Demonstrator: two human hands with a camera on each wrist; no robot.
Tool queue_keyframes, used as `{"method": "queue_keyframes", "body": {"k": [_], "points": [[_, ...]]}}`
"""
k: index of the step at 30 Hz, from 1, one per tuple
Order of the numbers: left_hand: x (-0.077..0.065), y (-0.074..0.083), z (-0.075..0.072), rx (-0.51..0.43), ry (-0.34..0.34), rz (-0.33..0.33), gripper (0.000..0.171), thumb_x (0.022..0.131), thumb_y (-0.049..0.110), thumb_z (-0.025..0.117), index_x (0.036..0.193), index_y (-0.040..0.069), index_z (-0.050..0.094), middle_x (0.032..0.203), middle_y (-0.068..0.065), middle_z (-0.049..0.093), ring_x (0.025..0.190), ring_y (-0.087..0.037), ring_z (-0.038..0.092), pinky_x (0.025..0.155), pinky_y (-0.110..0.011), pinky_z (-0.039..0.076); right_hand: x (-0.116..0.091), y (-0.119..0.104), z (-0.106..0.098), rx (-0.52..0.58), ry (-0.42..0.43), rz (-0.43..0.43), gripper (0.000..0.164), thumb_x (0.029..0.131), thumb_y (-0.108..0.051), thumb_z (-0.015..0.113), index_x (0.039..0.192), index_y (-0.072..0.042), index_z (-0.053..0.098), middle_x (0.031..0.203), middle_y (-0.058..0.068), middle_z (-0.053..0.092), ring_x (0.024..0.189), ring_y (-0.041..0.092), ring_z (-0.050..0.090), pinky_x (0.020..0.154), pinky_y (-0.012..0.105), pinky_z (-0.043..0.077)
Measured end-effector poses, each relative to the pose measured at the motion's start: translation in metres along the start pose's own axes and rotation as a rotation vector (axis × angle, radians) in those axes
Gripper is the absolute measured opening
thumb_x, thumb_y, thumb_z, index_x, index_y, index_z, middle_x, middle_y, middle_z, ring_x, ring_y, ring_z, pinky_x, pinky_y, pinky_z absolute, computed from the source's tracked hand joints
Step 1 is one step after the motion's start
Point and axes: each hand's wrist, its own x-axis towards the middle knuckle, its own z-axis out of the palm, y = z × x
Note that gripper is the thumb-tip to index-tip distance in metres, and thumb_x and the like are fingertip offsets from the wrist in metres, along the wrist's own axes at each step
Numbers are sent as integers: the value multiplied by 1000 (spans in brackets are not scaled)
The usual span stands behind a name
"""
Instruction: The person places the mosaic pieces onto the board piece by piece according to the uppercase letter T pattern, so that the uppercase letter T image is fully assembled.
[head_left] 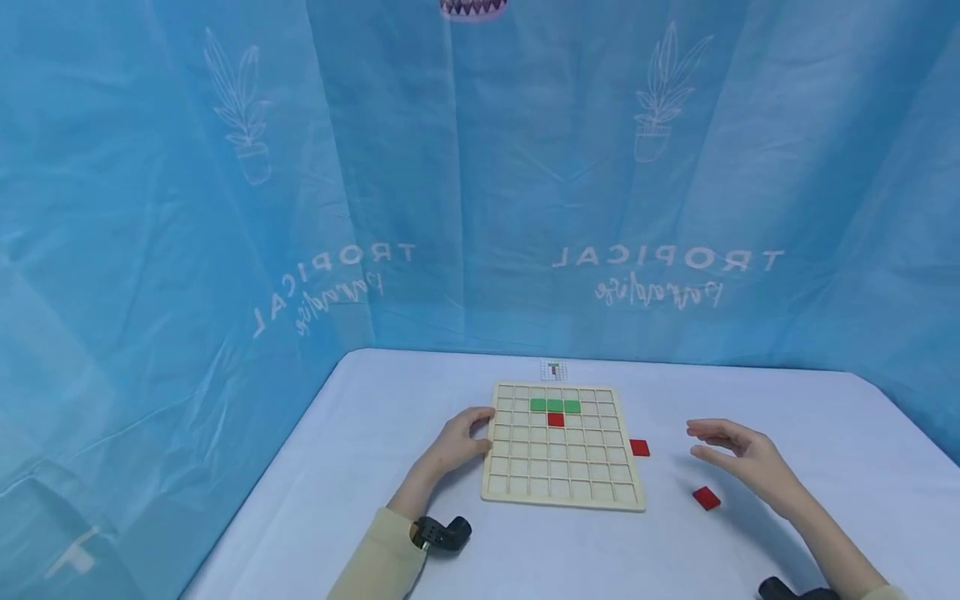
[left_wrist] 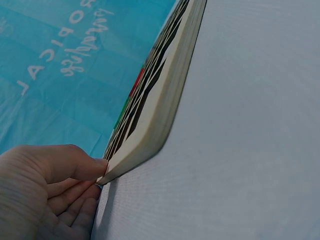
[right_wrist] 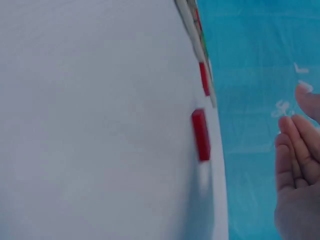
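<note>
A pale grid board lies on the white table, with three green tiles in a row near its far side. Just below the middle green one sits a red tile. My left hand holds the board's left edge, the thumb on the rim in the left wrist view. A second red tile is against the board's right side. Nearer me lies a third red tile, apart from the board. Above and beyond it hovers my right hand, fingers extended and holding nothing.
Behind the board lies a small printed grid card with a T-shaped pattern. Blue printed curtains hang behind and left of the table. A black wrist device is strapped to my left wrist.
</note>
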Motion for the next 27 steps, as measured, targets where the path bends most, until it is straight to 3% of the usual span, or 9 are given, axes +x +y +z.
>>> {"method": "queue_keyframes", "body": {"k": [6, 12, 16, 21, 27], "points": [[-1, 0, -2, -22, 8, -11, 56, 80, 0, 64, 134, -1, 48, 138, -17, 46, 130, -32, 39, 108, -44, 33, -18, 11, -7, 111, -132, 62, 47, 89, -23, 66, 129, -2, 54, 123, 15, 60, 105, -3, 54, 83, 12, 47], [0, -1, 0, -27, 1, -7, 56, 81, 0, 64, 134, -1, 47, 138, -17, 45, 130, -31, 39, 108, -43, 33, -27, 26, -4, 203, -229, 43, 44, 89, -14, 65, 127, 4, 53, 124, 21, 58, 107, 2, 57, 86, 13, 47], [1, -1, -1, -22, 9, -2, 56, 81, 0, 64, 134, -1, 48, 138, -17, 46, 130, -31, 40, 108, -43, 33, -29, 29, -4, 222, -274, 43, 42, 90, -15, 64, 126, 2, 55, 122, 17, 60, 107, 3, 58, 86, 13, 47], [0, -1, -1, -44, -3, -4, 56, 81, 0, 63, 134, -1, 47, 138, -17, 46, 130, -31, 40, 108, -43, 33, -33, 29, -5, 144, -335, 2, 37, 89, -11, 64, 124, 0, 57, 118, 12, 62, 106, 3, 57, 87, 14, 47], [1, -1, 1, -33, -3, 11, 55, 82, 1, 63, 134, -2, 47, 138, -18, 46, 129, -32, 40, 108, -43, 33, -37, 30, -3, -20, -299, -20, 39, 83, -7, 68, 121, -10, 60, 117, 2, 62, 106, -3, 53, 87, 13, 45]]}}
